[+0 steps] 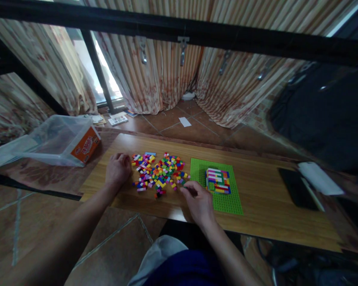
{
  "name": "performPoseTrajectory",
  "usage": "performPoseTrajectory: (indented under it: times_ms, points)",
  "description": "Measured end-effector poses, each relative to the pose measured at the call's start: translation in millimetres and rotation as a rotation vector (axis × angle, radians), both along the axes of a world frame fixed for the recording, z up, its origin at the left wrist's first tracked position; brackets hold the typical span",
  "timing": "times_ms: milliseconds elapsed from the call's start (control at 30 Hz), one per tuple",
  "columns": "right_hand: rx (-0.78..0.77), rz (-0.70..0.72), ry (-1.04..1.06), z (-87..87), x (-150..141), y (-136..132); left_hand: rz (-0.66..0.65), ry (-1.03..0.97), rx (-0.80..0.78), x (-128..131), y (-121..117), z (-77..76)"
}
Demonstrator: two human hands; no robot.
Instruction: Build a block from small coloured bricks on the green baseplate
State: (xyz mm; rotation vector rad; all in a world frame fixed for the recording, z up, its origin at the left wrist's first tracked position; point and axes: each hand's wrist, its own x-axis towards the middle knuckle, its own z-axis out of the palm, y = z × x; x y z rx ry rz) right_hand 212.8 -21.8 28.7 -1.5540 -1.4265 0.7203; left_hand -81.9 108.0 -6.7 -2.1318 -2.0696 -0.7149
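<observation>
A loose heap of small multicoloured toy building bricks [164, 171] is spread over the wooden table. At the heap's left edge my left hand [118, 170] rests on the table with its fingers curled in; whatever they may hold is hidden. My right hand [199, 201] is by the heap's lower right side, thumb and index finger bent towards each other in a pinch. Anything between those tips is too small to make out. Just beyond this hand lies a green studded baseplate [231, 204], bearing a low block built of multicoloured bricks [217, 181].
To the left stands a clear plastic bin [59, 137] with an orange label. A dark flat tablet-like object [296, 186] and a white item [320, 178] lie at the table's [265, 206] right end. A black metal bar [167, 26] crosses above, before striped curtains.
</observation>
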Motion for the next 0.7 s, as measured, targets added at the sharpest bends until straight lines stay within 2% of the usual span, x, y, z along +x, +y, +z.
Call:
performPoseTrajectory:
  times_ms: [133, 300, 500, 700]
  points:
    - [0.047, -0.028, 0.034, -0.4, 22.1, -18.5, 0.004, 0.002, 0.008, -0.3, 0.9, -0.9]
    - [0.076, -0.152, -0.057, -2.7, 63.9, -30.0, 0.005, 0.017, 0.002, 0.2, 1.7, -0.1]
    - [0.1, -0.256, -0.205, -4.1, 99.0, -17.7, 0.008, 0.001, -0.015, 1.6, 0.9, 3.0]
    - [0.125, -0.236, -0.344, -8.3, 103.5, -3.3, 0.016, -0.002, -0.011, 1.6, 1.6, 1.9]
